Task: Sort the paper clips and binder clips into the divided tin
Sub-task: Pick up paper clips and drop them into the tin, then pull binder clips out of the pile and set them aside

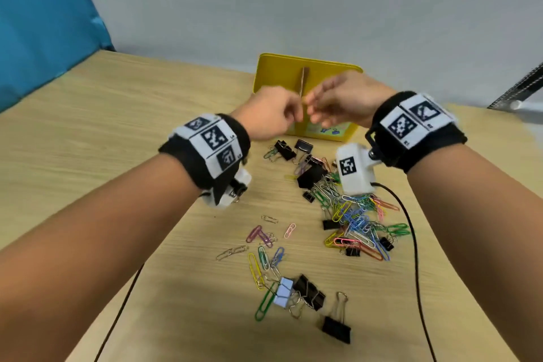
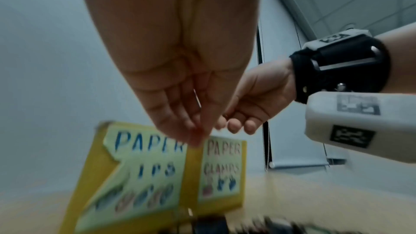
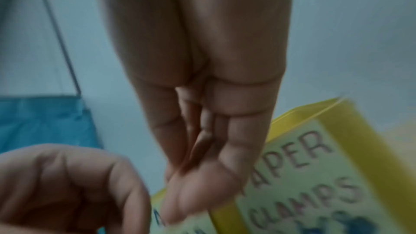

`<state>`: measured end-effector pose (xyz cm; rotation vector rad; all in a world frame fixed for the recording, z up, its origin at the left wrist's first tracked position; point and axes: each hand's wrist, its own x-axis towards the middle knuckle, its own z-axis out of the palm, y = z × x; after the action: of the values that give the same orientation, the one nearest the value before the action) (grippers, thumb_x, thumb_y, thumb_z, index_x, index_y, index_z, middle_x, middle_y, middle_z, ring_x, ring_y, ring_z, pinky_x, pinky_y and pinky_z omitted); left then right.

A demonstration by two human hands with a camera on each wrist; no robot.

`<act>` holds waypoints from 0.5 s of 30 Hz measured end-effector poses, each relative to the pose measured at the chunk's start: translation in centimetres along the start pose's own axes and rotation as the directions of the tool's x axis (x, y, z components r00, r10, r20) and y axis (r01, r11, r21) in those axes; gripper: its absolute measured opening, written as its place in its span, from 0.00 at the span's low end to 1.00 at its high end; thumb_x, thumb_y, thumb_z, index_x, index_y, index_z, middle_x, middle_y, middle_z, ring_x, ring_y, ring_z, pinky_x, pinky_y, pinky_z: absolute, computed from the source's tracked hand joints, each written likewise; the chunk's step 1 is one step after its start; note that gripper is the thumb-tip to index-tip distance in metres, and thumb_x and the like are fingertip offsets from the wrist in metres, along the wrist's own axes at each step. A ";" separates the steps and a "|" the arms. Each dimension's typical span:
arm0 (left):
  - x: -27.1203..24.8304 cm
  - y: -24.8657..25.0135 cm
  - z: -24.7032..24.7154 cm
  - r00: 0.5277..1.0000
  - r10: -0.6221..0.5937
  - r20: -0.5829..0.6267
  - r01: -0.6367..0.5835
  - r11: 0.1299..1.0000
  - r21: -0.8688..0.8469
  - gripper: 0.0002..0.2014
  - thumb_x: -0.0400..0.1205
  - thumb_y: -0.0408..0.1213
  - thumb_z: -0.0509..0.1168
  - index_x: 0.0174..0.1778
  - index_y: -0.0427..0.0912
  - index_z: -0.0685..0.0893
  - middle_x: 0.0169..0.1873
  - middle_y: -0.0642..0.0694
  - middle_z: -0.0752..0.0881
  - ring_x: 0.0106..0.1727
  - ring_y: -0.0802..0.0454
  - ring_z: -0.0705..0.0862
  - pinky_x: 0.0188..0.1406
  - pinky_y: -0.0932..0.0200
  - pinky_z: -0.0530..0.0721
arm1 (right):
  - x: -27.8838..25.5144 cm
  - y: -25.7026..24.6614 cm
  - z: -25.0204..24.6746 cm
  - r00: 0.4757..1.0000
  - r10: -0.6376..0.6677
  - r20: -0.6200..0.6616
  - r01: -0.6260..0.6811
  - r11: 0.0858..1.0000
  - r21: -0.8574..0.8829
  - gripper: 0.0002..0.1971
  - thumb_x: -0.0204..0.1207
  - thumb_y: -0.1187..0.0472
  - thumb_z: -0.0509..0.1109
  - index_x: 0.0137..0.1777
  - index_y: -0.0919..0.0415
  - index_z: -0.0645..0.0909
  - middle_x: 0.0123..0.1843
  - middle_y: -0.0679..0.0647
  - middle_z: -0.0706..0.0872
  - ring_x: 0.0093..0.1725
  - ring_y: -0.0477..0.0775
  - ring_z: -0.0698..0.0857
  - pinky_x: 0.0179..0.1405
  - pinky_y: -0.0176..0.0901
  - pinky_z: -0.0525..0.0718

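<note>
The yellow divided tin (image 1: 276, 73) stands at the table's far side, a brown divider (image 1: 304, 79) down its middle. Its front labels read PAPER CLIPS (image 2: 146, 166) on the left and PAPER CLAMPS (image 2: 221, 163) on the right. Both hands hover just in front of and above it, fingertips meeting. My left hand (image 1: 295, 114) has curled fingers that pinch a thin silver paper clip (image 2: 197, 98). My right hand (image 1: 314, 110) pinches thumb to finger at the same spot; what it holds is mostly hidden. Loose coloured paper clips (image 1: 352, 214) and black binder clips (image 1: 293, 150) lie below.
More paper clips (image 1: 264, 258) and binder clips (image 1: 308, 291) lie nearer me, one big black binder clip (image 1: 336, 329) closest. Black cables (image 1: 411, 229) run along both sides of the piles. A blue cloth (image 1: 44, 23) hangs at the left, and a wall is behind the tin.
</note>
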<state>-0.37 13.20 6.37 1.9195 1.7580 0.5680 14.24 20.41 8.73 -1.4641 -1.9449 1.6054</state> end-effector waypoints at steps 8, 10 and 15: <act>0.7 -3.2 3.5 0.907 -0.162 0.388 0.012 0.932 0.363 0.23 0.80 0.27 0.57 0.73 0.41 0.74 0.76 0.42 0.73 0.75 0.43 0.73 0.76 0.48 0.71 | -0.6 2.9 3.8 0.992 0.099 0.076 -0.014 0.695 -0.719 0.15 0.79 0.68 0.62 0.61 0.58 0.84 0.50 0.53 0.83 0.49 0.50 0.79 0.35 0.37 0.78; 0.2 -3.6 2.8 0.935 -0.151 0.320 0.041 0.944 0.326 0.25 0.81 0.26 0.57 0.76 0.40 0.70 0.78 0.43 0.70 0.77 0.45 0.69 0.78 0.51 0.67 | -0.3 2.8 4.3 0.996 0.065 0.063 -0.003 0.721 -0.693 0.14 0.79 0.67 0.62 0.61 0.59 0.84 0.58 0.54 0.86 0.51 0.50 0.80 0.37 0.36 0.78; -2.6 -5.2 0.8 0.967 -0.203 0.153 0.171 0.965 0.199 0.23 0.83 0.31 0.56 0.76 0.40 0.69 0.79 0.45 0.68 0.78 0.46 0.68 0.79 0.52 0.65 | 0.3 2.3 6.8 0.999 -0.032 0.021 0.037 0.659 -0.752 0.22 0.81 0.71 0.56 0.71 0.57 0.78 0.72 0.57 0.80 0.70 0.58 0.79 0.68 0.47 0.76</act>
<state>-4.26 10.90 2.65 1.8307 1.9068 0.1701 10.62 16.24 4.08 -1.6289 -2.8085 0.7500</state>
